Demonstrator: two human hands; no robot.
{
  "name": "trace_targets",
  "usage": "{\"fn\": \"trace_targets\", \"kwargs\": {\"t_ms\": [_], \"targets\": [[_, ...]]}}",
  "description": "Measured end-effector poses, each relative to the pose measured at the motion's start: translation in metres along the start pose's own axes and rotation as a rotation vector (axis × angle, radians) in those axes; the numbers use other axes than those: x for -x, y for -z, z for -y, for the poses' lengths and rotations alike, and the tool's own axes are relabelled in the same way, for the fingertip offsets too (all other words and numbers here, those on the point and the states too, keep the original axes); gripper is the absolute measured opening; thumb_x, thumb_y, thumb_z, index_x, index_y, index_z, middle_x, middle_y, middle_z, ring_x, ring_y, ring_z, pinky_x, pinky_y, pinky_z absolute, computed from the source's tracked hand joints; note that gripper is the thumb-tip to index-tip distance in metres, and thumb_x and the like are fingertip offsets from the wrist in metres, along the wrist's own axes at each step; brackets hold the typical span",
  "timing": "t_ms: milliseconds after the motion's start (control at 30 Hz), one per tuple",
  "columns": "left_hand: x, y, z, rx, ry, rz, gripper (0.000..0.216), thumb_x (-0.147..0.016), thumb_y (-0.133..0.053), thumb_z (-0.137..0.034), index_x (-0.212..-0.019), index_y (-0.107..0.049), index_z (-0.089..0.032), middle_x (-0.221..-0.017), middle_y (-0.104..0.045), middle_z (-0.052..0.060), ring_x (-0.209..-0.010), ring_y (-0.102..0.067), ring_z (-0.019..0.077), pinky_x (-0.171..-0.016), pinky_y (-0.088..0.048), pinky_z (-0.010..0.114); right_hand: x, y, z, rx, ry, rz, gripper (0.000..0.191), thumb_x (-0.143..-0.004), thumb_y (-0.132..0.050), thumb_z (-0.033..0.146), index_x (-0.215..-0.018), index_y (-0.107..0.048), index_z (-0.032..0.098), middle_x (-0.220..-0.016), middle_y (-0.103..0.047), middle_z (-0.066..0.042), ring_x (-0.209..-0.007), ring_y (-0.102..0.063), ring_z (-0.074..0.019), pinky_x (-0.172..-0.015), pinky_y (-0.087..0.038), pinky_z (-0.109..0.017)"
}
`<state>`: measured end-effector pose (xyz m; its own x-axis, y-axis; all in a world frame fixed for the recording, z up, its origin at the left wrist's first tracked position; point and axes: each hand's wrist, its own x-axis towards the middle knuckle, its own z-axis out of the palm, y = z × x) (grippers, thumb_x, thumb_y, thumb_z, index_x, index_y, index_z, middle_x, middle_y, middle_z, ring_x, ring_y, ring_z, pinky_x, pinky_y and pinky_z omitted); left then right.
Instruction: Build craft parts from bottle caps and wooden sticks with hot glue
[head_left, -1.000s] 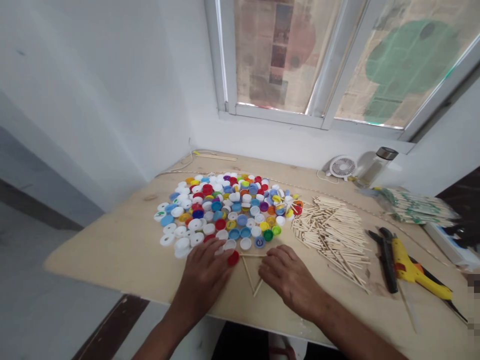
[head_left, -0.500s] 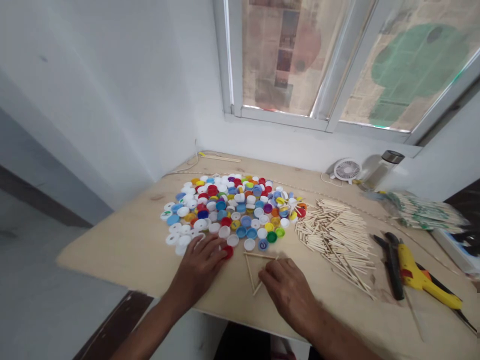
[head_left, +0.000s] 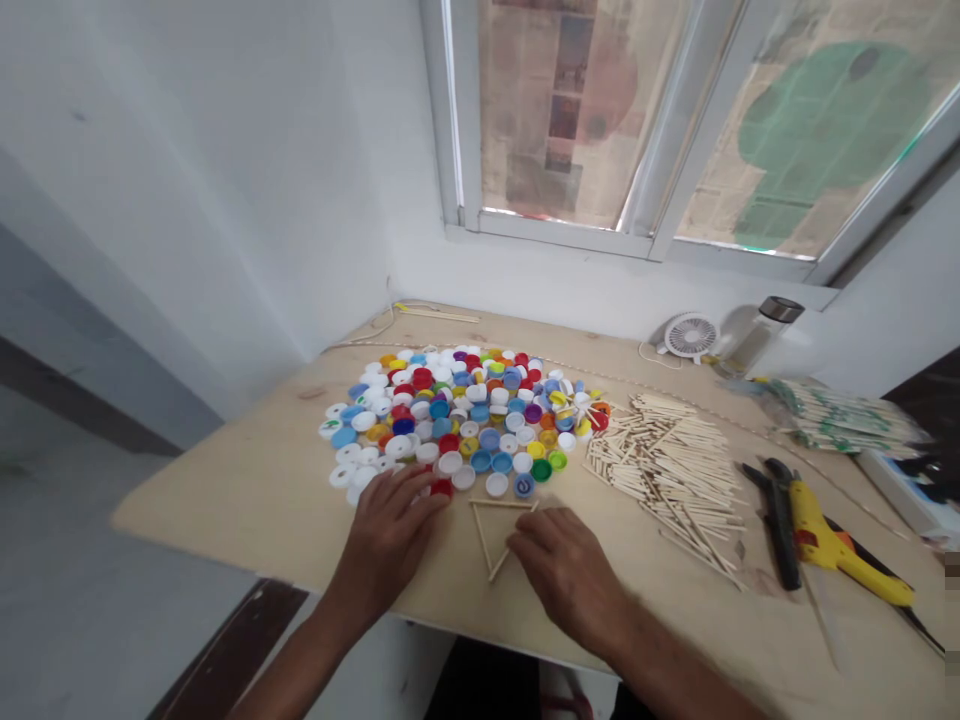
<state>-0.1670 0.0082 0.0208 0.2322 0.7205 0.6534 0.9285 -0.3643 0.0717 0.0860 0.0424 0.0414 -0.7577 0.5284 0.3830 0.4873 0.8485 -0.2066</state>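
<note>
My left hand (head_left: 394, 525) lies at the near edge of a large pile of mixed plastic bottle caps (head_left: 480, 412), fingers stretched out and touching the nearest ones. A red cap (head_left: 442, 488) sits by its fingertips. To the right, a triangle of thin wooden sticks (head_left: 481, 537) lies flat on the table. My right hand (head_left: 562, 565) has its fingers curled and pressed together on the triangle's right side, hiding part of that stick. Beyond this hand is a heap of loose wooden sticks (head_left: 671, 465).
A yellow glue gun (head_left: 817, 535) and black-handled pliers (head_left: 781, 530) lie at the right of the wooden table (head_left: 225, 500). Farther back stand a small white fan (head_left: 690, 337) and a glass bottle (head_left: 757, 335), near bagged sticks (head_left: 840, 415). A cord crosses behind the pile.
The stick triangle has slid left, together with my right hand. The red cap by my left hand has moved away from me, against the pile.
</note>
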Motion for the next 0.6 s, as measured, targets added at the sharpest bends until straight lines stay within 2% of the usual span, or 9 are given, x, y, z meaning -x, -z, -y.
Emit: {"fn": "trace_targets", "kwargs": {"t_ms": [100, 233, 300, 400, 500, 600], "targets": [[0.002, 0.002, -0.013, 0.055, 0.043, -0.028, 0.023, -0.087, -0.046, -0.011, -0.093, -0.064, -0.022, -0.105, -0.070, 0.010, -0.113, -0.057, 0.0289, -0.094, -0.043, 0.053, 0.003, 0.006, -0.014, 0.006, -0.084, -0.065, 0.024, -0.095, -0.041, 0.015, -0.098, -0.064, 0.019, -0.098, -0.066, -0.009, -0.089, -0.058, -0.0204, -0.076, -0.043, -0.033], [-0.002, 0.002, -0.046, 0.188, 0.066, -0.009, 0.020, -0.086, -0.048, -0.012, -0.094, -0.064, -0.021, -0.100, -0.070, 0.007, -0.109, -0.056, 0.0258, -0.100, -0.037, 0.053, 0.002, 0.010, -0.033, 0.021, -0.161, -0.047, 0.021, -0.094, -0.045, 0.016, -0.099, -0.066, 0.019, -0.099, -0.066, -0.009, -0.092, -0.059, -0.0217, -0.078, -0.045, -0.034], [-0.008, 0.002, -0.063, 0.269, 0.086, -0.003, 0.017, -0.086, -0.050, -0.014, -0.086, -0.065, -0.021, -0.088, -0.069, 0.005, -0.100, -0.058, 0.0242, -0.097, -0.038, 0.050, 0.000, 0.011, -0.038, 0.024, -0.185, -0.027, 0.020, -0.092, -0.047, 0.015, -0.099, -0.066, 0.019, -0.100, -0.066, -0.009, -0.093, -0.059, -0.0218, -0.079, -0.046, -0.034], [-0.020, 0.002, -0.080, 0.251, 0.118, 0.082, 0.013, -0.083, -0.053, -0.018, -0.075, -0.064, -0.020, -0.080, -0.066, 0.006, -0.091, -0.057, 0.0249, -0.090, -0.041, 0.048, -0.003, 0.012, -0.039, 0.030, -0.214, 0.012, 0.019, -0.089, -0.051, 0.013, -0.101, -0.065, 0.019, -0.100, -0.066, -0.008, -0.092, -0.059, -0.0226, -0.080, -0.047, -0.035], [-0.031, 0.000, -0.091, 0.121, 0.167, 0.215, 0.009, -0.079, -0.059, -0.022, -0.071, -0.063, -0.019, -0.082, -0.066, 0.008, -0.088, -0.056, 0.0274, -0.087, -0.042, 0.048, -0.006, 0.012, -0.039, 0.032, -0.232, 0.056, 0.020, -0.086, -0.055, 0.012, -0.103, -0.065, 0.019, -0.100, -0.066, -0.008, -0.093, -0.058, -0.0235, -0.082, -0.047, -0.035], [-0.039, -0.005, -0.099, 0.027, 0.222, 0.286, 0.007, -0.076, -0.062, -0.022, -0.070, -0.063, -0.019, -0.083, -0.066, 0.009, -0.086, -0.056, 0.0286, -0.085, -0.041, 0.048, -0.010, 0.012, -0.038, 0.027, -0.245, 0.091, 0.018, -0.085, -0.057, 0.013, -0.099, -0.065, 0.020, -0.101, -0.065, -0.007, -0.095, -0.058, -0.0226, -0.083, -0.046, -0.033]]}}
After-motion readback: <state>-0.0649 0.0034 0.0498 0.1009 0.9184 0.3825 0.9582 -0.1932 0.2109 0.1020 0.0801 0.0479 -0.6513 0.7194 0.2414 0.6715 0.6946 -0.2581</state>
